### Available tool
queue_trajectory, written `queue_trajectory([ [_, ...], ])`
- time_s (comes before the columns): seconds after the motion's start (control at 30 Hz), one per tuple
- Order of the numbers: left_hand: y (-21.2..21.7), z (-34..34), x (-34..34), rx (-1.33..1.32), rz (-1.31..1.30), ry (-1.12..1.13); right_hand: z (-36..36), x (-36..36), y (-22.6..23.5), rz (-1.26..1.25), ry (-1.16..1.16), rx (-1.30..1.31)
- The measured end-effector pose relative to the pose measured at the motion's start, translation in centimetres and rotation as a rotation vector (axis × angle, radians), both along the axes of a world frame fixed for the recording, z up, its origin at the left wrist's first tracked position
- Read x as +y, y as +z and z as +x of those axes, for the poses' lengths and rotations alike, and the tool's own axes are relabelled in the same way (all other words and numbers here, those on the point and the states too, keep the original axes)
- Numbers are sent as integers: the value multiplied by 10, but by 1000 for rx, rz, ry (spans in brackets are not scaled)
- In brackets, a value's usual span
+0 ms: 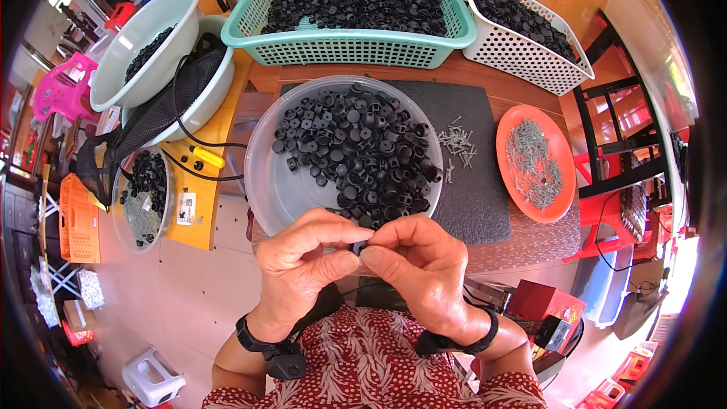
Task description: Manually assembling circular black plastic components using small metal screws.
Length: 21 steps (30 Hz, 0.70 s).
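Head view: both hands, left hand [307,257] and right hand [424,261], pinch one small black plastic part [359,247] together over the table's near edge, apparently mid-assembly; any next move needs steady fingertip alignment.

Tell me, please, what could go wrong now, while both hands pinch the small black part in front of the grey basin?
1. The small black part is pinched only by fingertips of the left hand and right hand; it may slip and drop.
2. The loose screws lie unprotected on the dark mat beside the grey basin; a sleeve could scatter them.
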State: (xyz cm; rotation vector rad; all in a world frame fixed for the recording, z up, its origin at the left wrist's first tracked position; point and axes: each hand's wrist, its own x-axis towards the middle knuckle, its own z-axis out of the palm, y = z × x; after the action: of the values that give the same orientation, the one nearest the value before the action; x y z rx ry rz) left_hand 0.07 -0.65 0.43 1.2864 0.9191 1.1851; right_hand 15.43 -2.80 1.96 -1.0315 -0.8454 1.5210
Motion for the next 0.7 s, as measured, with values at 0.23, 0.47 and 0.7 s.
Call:
queue_trajectory([
  [0.23, 1, 0, 0, -223, -122, -62, 2, 3, 4, 87, 7, -31],
  [0.47, 11, 2, -1, -78, -192, -48, 9, 6, -2, 258, -36, -387],
  [0.7, 5, -2, 0, -111, -199, 5, 39, 14, 1, 553, -227, -840],
])
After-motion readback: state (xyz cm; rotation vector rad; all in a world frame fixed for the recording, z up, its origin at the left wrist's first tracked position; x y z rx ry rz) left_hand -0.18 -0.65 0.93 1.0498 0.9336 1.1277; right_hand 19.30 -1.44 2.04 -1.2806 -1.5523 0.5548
